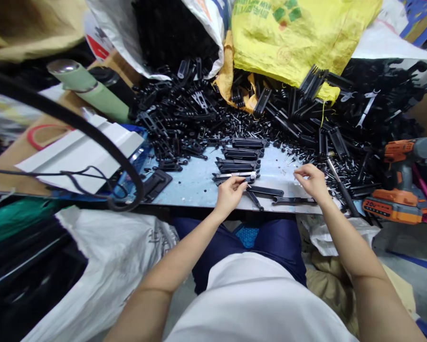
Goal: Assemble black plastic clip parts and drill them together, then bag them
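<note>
Clock directions are taken from the left hand, with twelve o'clock away from the body. Nearest the table edge, a wrench [293, 200] is laid at three o'clock, and a short black bar [256, 202] is angled out at four. The left hand [230, 194] is closed in a narrow pinch at the end of a long black bar [268, 191], which points to three o'clock; this end seems to be held. Farther along three o'clock, the right hand [312, 181] is raised with thumb and fingers close together; whether anything is gripped cannot be told. The bar end is best kept steady and level in the pinch, so that any small part can be lined up squarely. Between twelve and one, the row of black brackets [242, 153] should be left undisturbed. Loose screws [288, 159] are scattered at two, and are best picked singly. Beyond, a yellow sack [295, 42] is seen at one.
</note>
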Demonstrator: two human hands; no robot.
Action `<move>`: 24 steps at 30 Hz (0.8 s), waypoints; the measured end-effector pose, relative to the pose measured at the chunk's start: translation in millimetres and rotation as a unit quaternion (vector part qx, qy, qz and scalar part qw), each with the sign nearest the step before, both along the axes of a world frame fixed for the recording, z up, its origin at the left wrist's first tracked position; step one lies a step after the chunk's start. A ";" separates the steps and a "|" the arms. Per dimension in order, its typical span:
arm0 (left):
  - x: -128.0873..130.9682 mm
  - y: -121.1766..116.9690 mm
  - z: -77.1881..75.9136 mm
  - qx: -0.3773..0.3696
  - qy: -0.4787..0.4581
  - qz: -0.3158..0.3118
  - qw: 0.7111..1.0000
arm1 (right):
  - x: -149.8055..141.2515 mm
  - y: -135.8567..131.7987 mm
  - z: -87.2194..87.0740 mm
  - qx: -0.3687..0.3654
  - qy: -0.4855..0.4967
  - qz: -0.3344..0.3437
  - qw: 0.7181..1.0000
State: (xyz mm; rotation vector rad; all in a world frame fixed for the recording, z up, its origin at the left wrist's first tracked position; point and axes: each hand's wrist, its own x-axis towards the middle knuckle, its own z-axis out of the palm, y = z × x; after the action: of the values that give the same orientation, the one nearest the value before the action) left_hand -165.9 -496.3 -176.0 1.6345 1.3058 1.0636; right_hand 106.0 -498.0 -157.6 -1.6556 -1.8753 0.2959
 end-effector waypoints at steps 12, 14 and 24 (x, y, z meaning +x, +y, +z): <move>2.7 -11.5 -1.6 0.221 0.372 -0.095 0.897 | -38.3 -42.1 20.0 0.021 0.025 0.076 0.997; 0.7 -12.1 -3.8 0.232 0.401 -0.124 0.877 | -38.4 -43.5 18.5 0.031 0.010 0.081 0.996; 8.7 -10.1 -13.3 0.309 0.366 -0.190 0.857 | -34.2 -51.8 -10.5 0.031 -0.076 0.135 0.987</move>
State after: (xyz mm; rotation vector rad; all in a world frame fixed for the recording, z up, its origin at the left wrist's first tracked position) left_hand -157.1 -506.4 -189.3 2.8471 1.0206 0.6429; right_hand 71.8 -549.8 -168.1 -1.4174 -2.2052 0.2243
